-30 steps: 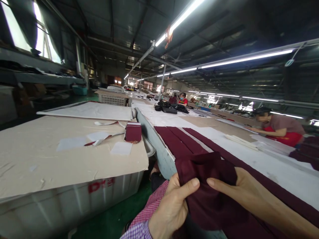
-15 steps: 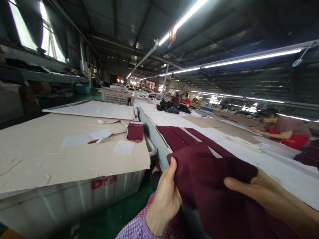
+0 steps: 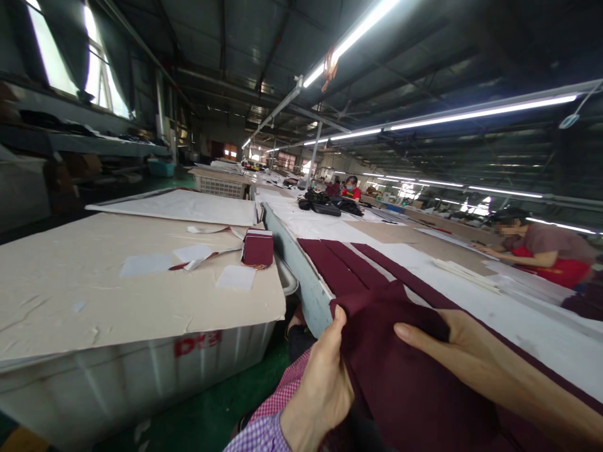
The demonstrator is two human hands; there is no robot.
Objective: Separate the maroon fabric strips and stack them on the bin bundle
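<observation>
Head view: our left hand and right hand gripped maroon cloth; uneven pulling risked creasing it.

Looks like a textile workshop, judging by maroon fabric strips laid along a long worktable and a co-worker bent forward nearby. Roofed over factory-style by a dark ceiling; lit by rows of tube lights.
</observation>
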